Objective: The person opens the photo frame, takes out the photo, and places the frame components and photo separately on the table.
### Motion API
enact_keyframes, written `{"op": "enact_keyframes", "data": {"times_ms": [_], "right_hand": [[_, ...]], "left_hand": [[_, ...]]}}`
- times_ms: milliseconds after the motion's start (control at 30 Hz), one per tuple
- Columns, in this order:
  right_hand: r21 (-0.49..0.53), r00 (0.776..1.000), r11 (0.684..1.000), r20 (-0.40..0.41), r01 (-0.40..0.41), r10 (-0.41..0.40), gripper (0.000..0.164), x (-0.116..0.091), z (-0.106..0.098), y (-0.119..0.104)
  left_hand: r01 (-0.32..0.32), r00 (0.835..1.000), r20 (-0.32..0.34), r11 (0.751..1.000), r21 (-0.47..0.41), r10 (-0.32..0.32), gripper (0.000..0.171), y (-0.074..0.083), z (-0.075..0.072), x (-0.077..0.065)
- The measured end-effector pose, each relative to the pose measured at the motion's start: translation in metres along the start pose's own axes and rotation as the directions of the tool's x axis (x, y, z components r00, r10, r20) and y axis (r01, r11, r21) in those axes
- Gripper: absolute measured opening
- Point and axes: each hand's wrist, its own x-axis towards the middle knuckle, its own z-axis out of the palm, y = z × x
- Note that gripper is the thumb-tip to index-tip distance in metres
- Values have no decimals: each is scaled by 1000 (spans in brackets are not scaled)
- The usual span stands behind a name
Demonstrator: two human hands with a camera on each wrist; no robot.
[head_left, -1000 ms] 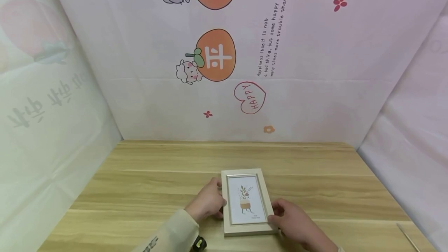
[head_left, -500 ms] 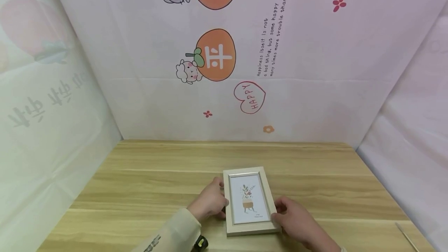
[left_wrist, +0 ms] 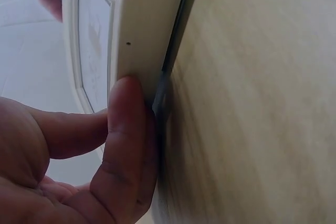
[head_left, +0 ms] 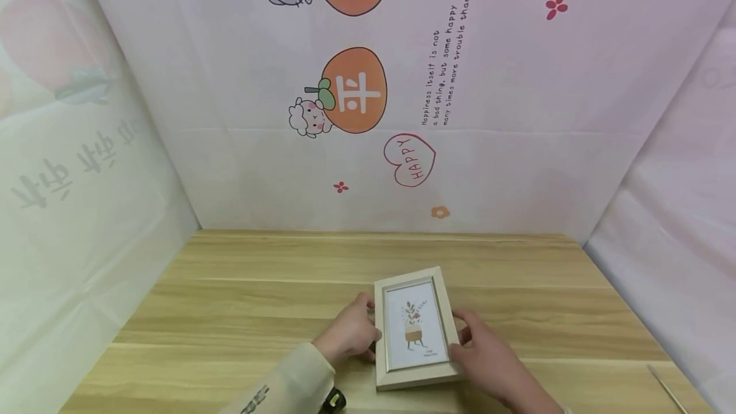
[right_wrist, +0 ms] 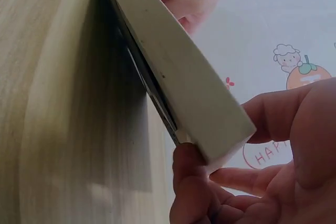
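A pale wooden picture frame [head_left: 385, 337] with a plant-pot print behind its front lies face up between both hands, turned slightly clockwise. My left hand [head_left: 352, 331] holds its left side; in the left wrist view its fingers [left_wrist: 126, 129] press the frame's side and reach the dark back edge. My right hand [head_left: 489, 356] grips the right side near the lower corner. The right wrist view shows the frame [right_wrist: 184, 72] tilted, that side raised off the tabletop, with a fingertip [right_wrist: 189, 158] under the back edge. The frame's back is mostly hidden.
The wood-grain table [head_left: 259, 292] meets a printed white cloth backdrop [head_left: 506, 165] at its far edge, with cloth walls left and right. A thin rod-like tool [head_left: 666, 387] lies near the right edge. A black item with a yellow mark [head_left: 333, 399] shows beside the left sleeve.
The picture frame has shifted a little to the right and turned slightly clockwise, its right side rising. Both hands have moved with it and keep their hold.
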Motion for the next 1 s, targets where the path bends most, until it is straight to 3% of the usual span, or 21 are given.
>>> {"op": "enact_keyframes", "data": {"times_ms": [400, 700, 1000], "right_hand": [[-27, 1000, 1000, -18, 11, -11, 76, -1, -1, -9], [-70, 996, 994, -30, 83, -86, 75, -5, 0, -20], [-211, 990, 970, -40, 125, -136, 77, -5, 0, -27]], "left_hand": [[0, 999, 42, 999, -54, 2, 51, 2, 4, -1], [-3, 999, 41, 998, -70, 5, 53, 1, 10, -2], [2, 999, 34, 998, -58, 0, 51, 1, 11, -2]]}}
